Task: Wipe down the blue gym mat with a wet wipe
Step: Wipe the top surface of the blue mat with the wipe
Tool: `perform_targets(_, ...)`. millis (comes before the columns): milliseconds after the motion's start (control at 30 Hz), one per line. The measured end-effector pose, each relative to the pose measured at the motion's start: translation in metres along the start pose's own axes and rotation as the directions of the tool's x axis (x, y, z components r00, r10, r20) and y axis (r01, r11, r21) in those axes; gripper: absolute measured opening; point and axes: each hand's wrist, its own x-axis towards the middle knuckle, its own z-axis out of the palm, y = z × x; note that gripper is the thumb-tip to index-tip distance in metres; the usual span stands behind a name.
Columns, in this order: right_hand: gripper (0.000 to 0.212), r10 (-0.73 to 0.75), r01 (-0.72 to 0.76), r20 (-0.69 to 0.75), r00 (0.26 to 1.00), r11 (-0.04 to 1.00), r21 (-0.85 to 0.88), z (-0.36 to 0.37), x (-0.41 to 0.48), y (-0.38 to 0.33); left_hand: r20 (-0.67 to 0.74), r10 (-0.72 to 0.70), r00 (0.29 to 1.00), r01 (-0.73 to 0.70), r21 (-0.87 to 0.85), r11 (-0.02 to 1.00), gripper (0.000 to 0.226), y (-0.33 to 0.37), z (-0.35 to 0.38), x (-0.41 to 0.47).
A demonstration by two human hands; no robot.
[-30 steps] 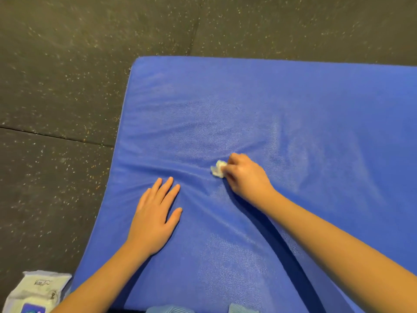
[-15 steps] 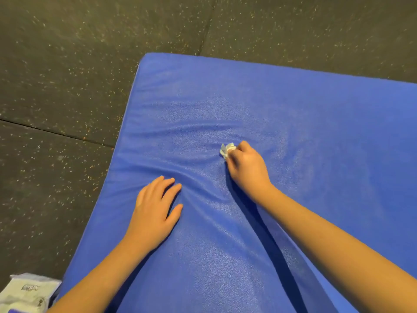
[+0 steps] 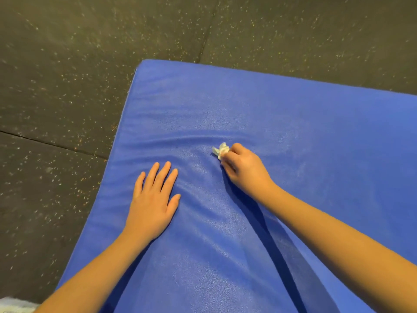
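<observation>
Blue mat (image 3: 293,123) lies flat on the dark speckled floor (image 3: 67,64) and fills the near and right part of the view. The left hand (image 3: 153,199) rests flat on it near the left edge, with the fingers straight. The right hand (image 3: 244,168) is curled round a small white wipe (image 3: 220,150), scrunched into a ball, and presses it on the mat a little farther away.

The cover is bunched into soft folds around both hands. A wipe this balled up may clean only a thin line, so spots could get missed. The folds could hide dirt too. If the left hand lifts, the cover might slide and bunch up more. Much of the mat is far from the wipe, so the wipe may dry out first.
</observation>
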Motion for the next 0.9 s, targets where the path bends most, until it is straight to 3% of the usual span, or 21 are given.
perform_targets(67,0.018,-0.088,0.092,0.103,0.991,0.995,-0.035,-0.006,0.008,0.013,0.001,-0.001,1.0,0.001,-0.002,1.0,0.06,0.0,0.0,0.0)
perform_targets(100,0.02,-0.073,0.08,0.087,0.993,0.994,-0.072,-0.008,0.017,0.022,0.001,-0.003,1.0,0.003,-0.001,1.0,0.06,-0.001,0.001,-0.001)
perform_targets(167,0.019,0.07,-0.075,-0.053,0.996,0.992,-0.102,-0.009,0.038,0.038,0.005,-0.004,1.0,0.004,0.008,1.0,0.06,-0.001,0.001,-0.001)
perform_targets(233,0.02,0.261,-0.272,-0.188,0.947,0.961,-0.038,-0.004,0.05,0.039,0.009,-0.003,1.0,0.003,0.009,1.0,0.06,-0.001,0.0,0.0)
perform_targets(267,0.021,0.286,-0.297,-0.226,0.931,0.955,-0.012,0.0,0.051,0.033,0.009,-0.004,1.0,0.004,0.006,1.0,0.06,0.0,0.0,0.0)
perform_targets(333,0.018,0.167,-0.171,-0.212,0.963,0.985,0.003,0.007,0.045,0.02,0.006,-0.002,1.0,0.002,0.0,1.0,0.062,-0.001,-0.001,0.0)
perform_targets(433,0.016,-0.121,0.121,0.026,0.992,0.993,-0.012,0.002,0.034,0.015,-0.034,0.011,0.999,-0.012,-0.017,1.0,0.06,-0.003,-0.004,0.005)
perform_targets(500,0.017,-0.147,0.154,0.087,0.985,0.984,-0.088,-0.005,0.044,0.027,-0.06,0.002,0.998,-0.004,-0.038,0.999,0.057,-0.004,-0.005,0.011)
perform_targets(533,0.017,-0.095,0.104,0.064,0.993,0.983,-0.149,-0.007,0.052,0.033,-0.065,-0.004,0.998,0.001,-0.039,0.999,0.057,-0.003,-0.005,0.014)
perform_targets(600,0.018,0.13,-0.149,-0.095,0.987,0.962,-0.229,-0.008,0.07,0.045,-0.051,-0.005,0.999,0.003,-0.029,1.0,0.057,-0.001,-0.004,0.015)
perform_targets(667,0.02,0.347,-0.388,-0.225,0.91,0.906,-0.169,-0.005,0.082,0.052,-0.038,0.0,0.999,0.0,-0.022,1.0,0.057,0.0,-0.002,0.014)
perform_targets(700,0.02,0.362,-0.395,-0.228,0.904,0.911,-0.121,-0.003,0.083,0.049,-0.032,0.003,0.999,-0.003,-0.016,1.0,0.057,0.0,-0.002,0.013)
perform_targets(767,0.017,0.16,-0.176,-0.149,0.976,0.979,-0.102,0.0,0.075,0.04,-0.02,0.01,1.0,-0.01,-0.004,1.0,0.058,-0.001,-0.001,0.013)
perform_targets(833,0.017,-0.047,0.049,0.012,0.999,0.989,-0.142,-0.004,0.065,0.043,-0.017,0.021,1.0,-0.021,0.013,1.0,0.058,-0.002,-0.002,0.014)
perform_targets(900,0.021,0.004,0.004,0.035,0.999,0.975,-0.223,-0.017,0.077,0.06,-0.011,0.024,1.0,-0.023,0.028,0.999,0.057,-0.001,-0.001,0.014)
